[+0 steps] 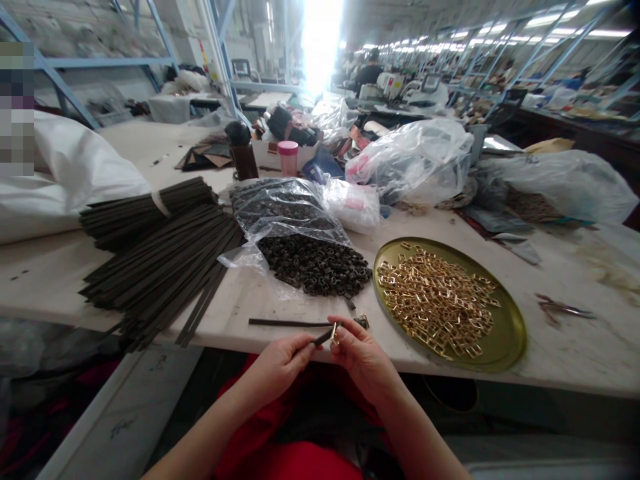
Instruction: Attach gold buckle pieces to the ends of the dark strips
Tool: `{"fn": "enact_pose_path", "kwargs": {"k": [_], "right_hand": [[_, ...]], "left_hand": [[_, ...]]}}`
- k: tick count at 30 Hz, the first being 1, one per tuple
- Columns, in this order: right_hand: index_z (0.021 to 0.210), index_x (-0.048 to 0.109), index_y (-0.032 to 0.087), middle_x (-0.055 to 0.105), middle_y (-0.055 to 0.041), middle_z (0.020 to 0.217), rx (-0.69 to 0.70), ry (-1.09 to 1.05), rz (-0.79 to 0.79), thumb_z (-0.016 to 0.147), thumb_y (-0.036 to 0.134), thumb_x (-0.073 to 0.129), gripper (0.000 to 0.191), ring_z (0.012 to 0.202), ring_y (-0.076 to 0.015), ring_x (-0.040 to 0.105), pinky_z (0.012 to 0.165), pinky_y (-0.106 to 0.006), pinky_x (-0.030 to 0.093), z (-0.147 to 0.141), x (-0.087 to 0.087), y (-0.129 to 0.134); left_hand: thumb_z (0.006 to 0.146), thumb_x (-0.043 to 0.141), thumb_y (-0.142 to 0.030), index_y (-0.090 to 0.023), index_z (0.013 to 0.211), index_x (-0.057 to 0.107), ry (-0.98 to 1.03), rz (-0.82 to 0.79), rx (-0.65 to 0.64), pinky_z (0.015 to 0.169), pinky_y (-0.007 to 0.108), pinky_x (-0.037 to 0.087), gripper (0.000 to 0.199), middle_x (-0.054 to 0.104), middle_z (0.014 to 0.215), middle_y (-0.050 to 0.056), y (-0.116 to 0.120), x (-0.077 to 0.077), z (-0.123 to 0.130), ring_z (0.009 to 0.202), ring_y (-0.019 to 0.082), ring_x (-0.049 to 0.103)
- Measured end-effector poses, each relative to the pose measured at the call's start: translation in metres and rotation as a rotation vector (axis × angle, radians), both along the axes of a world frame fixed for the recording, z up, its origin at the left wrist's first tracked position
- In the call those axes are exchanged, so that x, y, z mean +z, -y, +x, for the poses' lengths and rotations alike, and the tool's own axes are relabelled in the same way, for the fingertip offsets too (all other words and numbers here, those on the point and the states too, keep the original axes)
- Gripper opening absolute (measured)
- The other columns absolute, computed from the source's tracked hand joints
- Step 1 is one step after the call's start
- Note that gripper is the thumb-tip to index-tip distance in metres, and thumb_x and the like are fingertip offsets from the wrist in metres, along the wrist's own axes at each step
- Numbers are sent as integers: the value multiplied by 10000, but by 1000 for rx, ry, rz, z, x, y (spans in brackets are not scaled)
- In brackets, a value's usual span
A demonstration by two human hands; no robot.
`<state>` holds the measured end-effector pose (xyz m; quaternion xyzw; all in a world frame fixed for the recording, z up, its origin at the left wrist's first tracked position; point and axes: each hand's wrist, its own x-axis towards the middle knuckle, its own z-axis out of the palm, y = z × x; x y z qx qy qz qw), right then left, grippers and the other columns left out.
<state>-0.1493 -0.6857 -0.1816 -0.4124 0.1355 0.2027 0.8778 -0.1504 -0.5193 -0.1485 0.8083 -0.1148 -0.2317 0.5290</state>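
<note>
At the table's front edge my left hand (291, 355) pinches a dark strap (323, 338). My right hand (361, 353) closes its fingertips on a gold buckle (335, 333), which sits at the strap's end; whether the strap passes through it I cannot tell. Just beyond my hands a second dark strap (285, 323) lies flat, and a gold buckle (365, 321) shows at its right end, partly behind my right fingers. A heap of small dark loops (320, 263) spills from a clear plastic bag (290, 207) ahead of my hands.
A round gold tray (515, 333) with many gold buckles (435, 300) stands at right, with pliers (565, 308) beyond it. Bundled dark straps (165, 260) overhang the edge at left. Behind are a pink-lidded jar (287, 159), a dark bottle (243, 152) and plastic bags (415, 163).
</note>
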Motion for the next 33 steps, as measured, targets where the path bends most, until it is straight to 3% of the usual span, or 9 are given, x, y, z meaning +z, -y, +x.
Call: {"fn": "enact_pose_path", "kwargs": {"k": [5,10,14,20,28,33], "right_hand": [[945,648,203,620,17,719,11,106,-141,678,302,726,295,598,-80,531,597,-218,433,-9,-3,-13],[884,603,209,598,26,787,-62,158,-212,702,331,700,240,674,-97,539,629,-228,437,-15,-3,-17],[823,560,197,565,34,750,-71,216,-246,745,331,658,183,669,-91,517,611,-212,419,-17,-4,-17],[814,537,184,553,28,729,-25,200,-319,793,365,587,189,629,-91,500,595,-226,423,-13,-7,-14],[781,530,186,550,31,683,-103,367,-552,805,361,557,179,614,-94,503,577,-216,424,-12,-7,-13],[761,542,182,549,34,660,-103,348,-537,784,371,576,194,602,-92,501,568,-210,421,-9,-3,-14]], "left_hand": [[806,464,-289,-147,866,536,-30,-138,122,685,248,388,170,584,785,19,11,-5,-1,737,146,509],[719,503,-285,-174,781,437,-330,-299,216,437,180,263,144,450,570,-69,20,-7,-2,459,60,354],[753,477,-381,-182,761,416,-353,-324,235,389,174,198,208,435,520,-83,21,-13,-1,394,42,301],[734,507,-344,-182,760,431,-396,-304,261,369,170,180,181,451,516,-83,22,-17,0,375,36,296],[745,485,-337,-178,742,445,-385,-259,266,376,170,204,164,463,527,-77,23,-23,2,380,38,317],[751,471,-312,-177,706,448,-311,-265,268,407,179,236,144,472,525,-70,23,-28,2,398,45,326]]}}
